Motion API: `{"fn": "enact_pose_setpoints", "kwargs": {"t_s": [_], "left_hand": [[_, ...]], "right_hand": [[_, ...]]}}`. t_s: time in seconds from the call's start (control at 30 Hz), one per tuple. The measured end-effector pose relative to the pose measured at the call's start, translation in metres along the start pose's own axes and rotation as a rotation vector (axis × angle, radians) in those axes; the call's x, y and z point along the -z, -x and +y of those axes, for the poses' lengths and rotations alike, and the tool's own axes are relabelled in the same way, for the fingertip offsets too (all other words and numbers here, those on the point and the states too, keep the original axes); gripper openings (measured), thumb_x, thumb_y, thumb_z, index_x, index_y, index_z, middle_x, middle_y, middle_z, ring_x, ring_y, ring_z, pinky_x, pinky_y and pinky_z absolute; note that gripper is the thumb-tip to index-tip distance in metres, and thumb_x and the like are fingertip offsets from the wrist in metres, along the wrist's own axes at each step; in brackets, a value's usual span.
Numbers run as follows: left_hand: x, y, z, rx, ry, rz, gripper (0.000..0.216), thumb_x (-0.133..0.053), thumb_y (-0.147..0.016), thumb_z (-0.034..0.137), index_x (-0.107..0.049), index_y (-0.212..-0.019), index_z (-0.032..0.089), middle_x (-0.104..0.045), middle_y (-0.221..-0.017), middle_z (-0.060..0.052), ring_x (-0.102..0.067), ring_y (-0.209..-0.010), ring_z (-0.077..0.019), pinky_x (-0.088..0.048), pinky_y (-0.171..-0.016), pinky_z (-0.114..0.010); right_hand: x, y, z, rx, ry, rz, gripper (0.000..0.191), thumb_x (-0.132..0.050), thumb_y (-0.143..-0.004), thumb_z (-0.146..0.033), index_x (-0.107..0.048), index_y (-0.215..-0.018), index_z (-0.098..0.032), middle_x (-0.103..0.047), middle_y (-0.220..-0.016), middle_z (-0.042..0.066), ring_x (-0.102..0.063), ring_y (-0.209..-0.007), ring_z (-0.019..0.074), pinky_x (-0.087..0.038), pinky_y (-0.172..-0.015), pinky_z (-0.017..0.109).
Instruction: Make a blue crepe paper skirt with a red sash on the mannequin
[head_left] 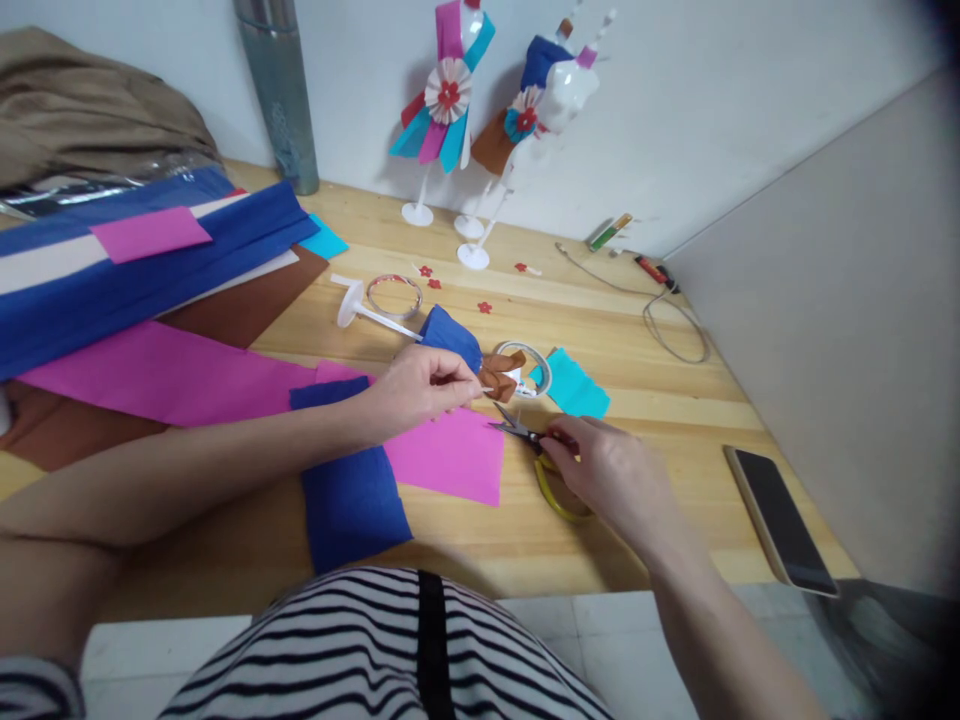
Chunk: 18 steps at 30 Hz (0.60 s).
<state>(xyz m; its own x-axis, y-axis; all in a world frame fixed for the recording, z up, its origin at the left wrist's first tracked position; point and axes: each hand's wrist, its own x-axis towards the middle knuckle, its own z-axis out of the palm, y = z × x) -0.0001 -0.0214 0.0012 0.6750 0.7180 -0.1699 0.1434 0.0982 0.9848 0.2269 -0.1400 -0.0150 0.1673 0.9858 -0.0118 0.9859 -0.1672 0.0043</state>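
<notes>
My left hand [412,393] pinches a strip [487,390], seemingly to steady it by the figure [450,335], lying at that hand's one o'clock; my right hand [604,468] curls round scissors [531,436], blades parted, handily at the strip's four o'clock.

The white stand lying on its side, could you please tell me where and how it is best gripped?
Probably by its bare stem, between the round base and the blue wrap, pinched from the near side: the stem is thin and exposed there, while a ring lies close on the far side.
</notes>
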Motion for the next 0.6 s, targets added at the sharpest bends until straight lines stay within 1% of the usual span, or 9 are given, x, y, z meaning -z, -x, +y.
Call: {"fn": "enact_pose_setpoints", "kwargs": {"t_s": [0.07, 0.17, 0.23, 0.33, 0.43, 0.53, 0.6], "left_hand": [[0.001, -0.001, -0.001, -0.006, -0.006, 0.009, 0.015, -0.062, -0.081, 0.02, -0.061, -0.068, 0.012, -0.053, -0.056, 0.004, -0.045, -0.049, -0.0048, -0.035, -0.048, -0.016], [-0.002, -0.002, -0.001, -0.036, -0.037, -0.016, 0.015, -0.062, -0.08, 0.019, -0.062, -0.067, 0.012, -0.053, -0.056, 0.004, -0.045, -0.051, -0.0055, -0.034, -0.048, -0.017], [-0.004, -0.001, -0.001, -0.071, -0.05, -0.028, 0.014, -0.062, -0.079, 0.017, -0.063, -0.066, 0.012, -0.053, -0.056, 0.004, -0.044, -0.053, -0.0059, -0.034, -0.05, -0.017], [-0.006, -0.001, -0.002, -0.117, -0.05, -0.039, 0.014, -0.061, -0.078, 0.014, -0.063, -0.065, 0.012, -0.056, -0.057, 0.003, -0.046, -0.056, -0.0066, -0.036, -0.054, -0.018], [-0.006, -0.001, -0.004, -0.153, -0.064, -0.06, 0.014, -0.059, -0.078, 0.013, -0.065, -0.065, 0.012, -0.061, -0.061, 0.002, -0.049, -0.059, -0.0075, -0.039, -0.058, -0.019], [-0.006, 0.0, -0.006, -0.172, -0.108, -0.065, 0.014, -0.059, -0.079, 0.013, -0.067, -0.068, 0.011, -0.063, -0.063, 0.001, -0.051, -0.061, -0.0083, -0.04, -0.059, -0.02], [-0.006, 0.001, -0.006, -0.175, -0.132, -0.078, 0.014, -0.059, -0.08, 0.015, -0.069, -0.071, 0.011, -0.064, -0.065, 0.0, -0.052, -0.062, -0.0088, -0.041, -0.06, -0.02]], "right_hand": [[0.002, 0.0, -0.001, 0.026, -0.192, 0.073, 0.014, -0.062, -0.086, -0.03, -0.072, -0.085, -0.021, -0.073, -0.082, 0.006, -0.065, -0.059, 0.0182, -0.039, -0.05, 0.028], [0.012, -0.002, -0.014, 0.133, -0.626, 0.188, 0.015, -0.063, -0.087, -0.034, -0.07, -0.091, -0.021, -0.072, -0.082, 0.006, -0.065, -0.064, 0.0176, -0.05, -0.057, 0.03], [0.018, -0.006, -0.027, 0.201, -0.802, 0.222, 0.014, -0.066, -0.087, -0.033, -0.07, -0.093, -0.022, -0.072, -0.085, 0.006, -0.064, -0.066, 0.0177, -0.051, -0.058, 0.031], [0.023, -0.013, -0.044, 0.247, -0.856, 0.233, 0.013, -0.07, -0.085, -0.033, -0.071, -0.092, -0.023, -0.071, -0.084, 0.005, -0.06, -0.063, 0.0165, -0.048, -0.053, 0.03], [0.024, -0.018, -0.054, 0.268, -0.83, 0.233, 0.008, -0.07, -0.085, -0.03, -0.069, -0.081, -0.023, -0.068, -0.073, 0.002, -0.055, -0.057, 0.0143, -0.044, -0.051, 0.028], [0.027, -0.02, -0.057, 0.312, -0.806, 0.244, 0.017, -0.066, -0.085, -0.022, -0.063, -0.068, -0.021, -0.062, -0.064, 0.0, -0.053, -0.055, 0.0129, -0.041, -0.049, 0.027], [0.028, -0.02, -0.058, 0.344, -0.804, 0.264, 0.02, -0.064, -0.082, -0.017, -0.058, -0.064, -0.021, -0.06, -0.061, -0.001, -0.051, -0.054, 0.0119, -0.039, -0.048, 0.025]]}}
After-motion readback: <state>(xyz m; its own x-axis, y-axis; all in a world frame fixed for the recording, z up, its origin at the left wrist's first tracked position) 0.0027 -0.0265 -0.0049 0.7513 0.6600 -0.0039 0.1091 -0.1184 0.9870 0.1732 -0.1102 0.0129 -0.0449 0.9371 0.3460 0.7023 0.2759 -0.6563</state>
